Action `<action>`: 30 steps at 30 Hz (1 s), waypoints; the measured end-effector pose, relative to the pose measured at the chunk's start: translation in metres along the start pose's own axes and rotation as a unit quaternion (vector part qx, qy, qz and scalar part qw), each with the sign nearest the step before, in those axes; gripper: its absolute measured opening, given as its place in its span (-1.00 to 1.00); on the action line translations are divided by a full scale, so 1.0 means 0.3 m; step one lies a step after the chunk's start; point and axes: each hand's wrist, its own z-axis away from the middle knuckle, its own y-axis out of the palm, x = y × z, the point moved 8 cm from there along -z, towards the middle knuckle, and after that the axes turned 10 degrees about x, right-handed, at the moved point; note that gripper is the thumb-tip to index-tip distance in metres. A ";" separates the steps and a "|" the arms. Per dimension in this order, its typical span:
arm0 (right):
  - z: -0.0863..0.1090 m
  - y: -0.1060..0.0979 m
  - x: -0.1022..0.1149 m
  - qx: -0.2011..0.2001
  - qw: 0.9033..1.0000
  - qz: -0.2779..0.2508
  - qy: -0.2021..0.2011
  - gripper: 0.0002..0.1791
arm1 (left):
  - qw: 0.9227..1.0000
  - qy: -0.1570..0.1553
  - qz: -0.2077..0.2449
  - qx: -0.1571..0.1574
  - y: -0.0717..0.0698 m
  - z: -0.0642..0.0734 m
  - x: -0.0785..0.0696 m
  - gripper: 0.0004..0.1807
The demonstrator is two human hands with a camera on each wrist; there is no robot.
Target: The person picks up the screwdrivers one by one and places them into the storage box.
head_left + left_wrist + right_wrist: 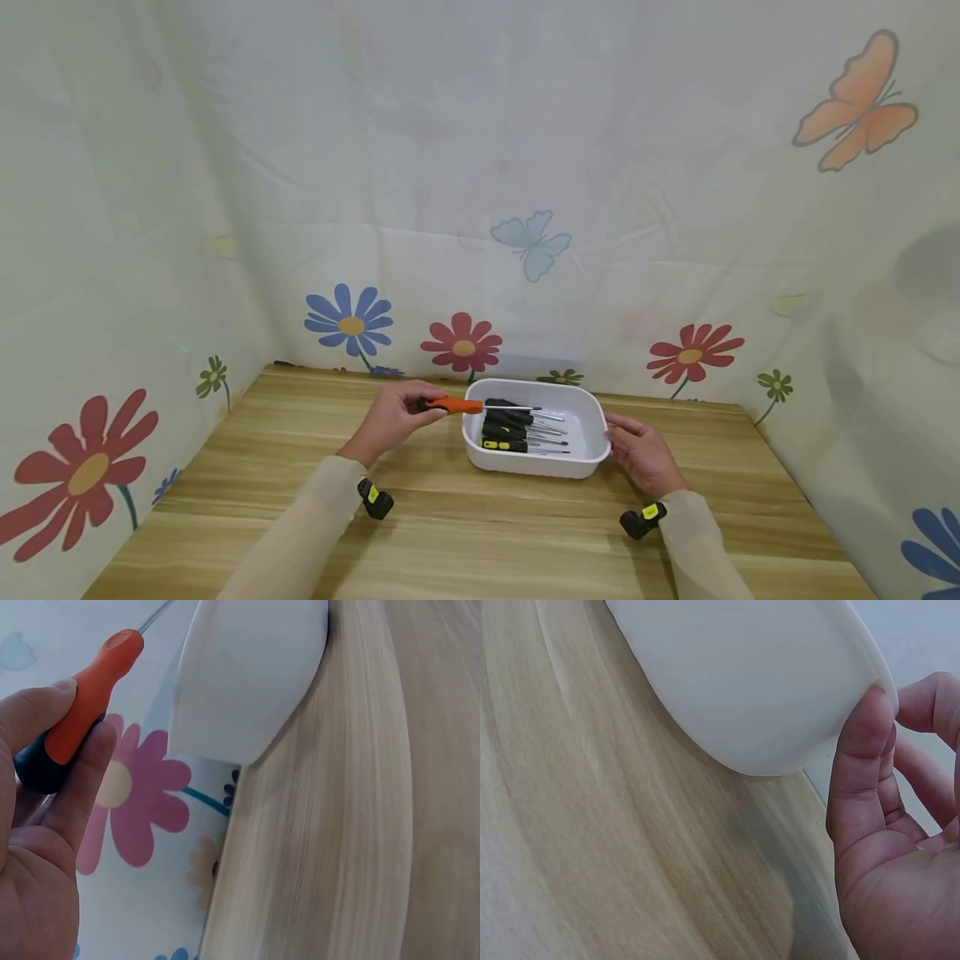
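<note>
My left hand [390,422] holds a screwdriver [459,406] with an orange and black handle, level above the left end of a white plastic tub [525,465]. Its thin metal shaft points right, over the tub. In the left wrist view, thumb and fingers grip the handle [84,703] near its black end. Several screwdrivers [504,432] with black handles, one marked in yellow, lie side by side in the tub, tips to the right. At the tub's right end, my right hand [647,455] pinches the rim [889,682] between thumb and fingers.
The tub stands toward the back of a wood-grain table [480,533]. Behind and at both sides hangs a pale curtain [405,167] printed with flowers and butterflies. A small black wrist camera [375,500] is on the left wrist, another [642,521] on the right.
</note>
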 end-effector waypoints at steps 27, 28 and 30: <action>-0.008 -0.001 -0.003 0.002 1.000 0.015 -0.006 -0.44 | 0.998 -0.056 -0.020 0.037 0.206 -0.127 -0.038 -0.70; -0.008 -0.002 -0.003 0.002 1.000 0.013 -0.007 -0.44 | 0.997 -0.057 -0.026 0.039 0.212 -0.130 -0.036 -0.71; -0.009 -0.004 -0.005 0.002 1.000 0.011 -0.007 -0.43 | 0.997 -0.053 -0.040 0.043 0.226 -0.138 -0.038 -0.72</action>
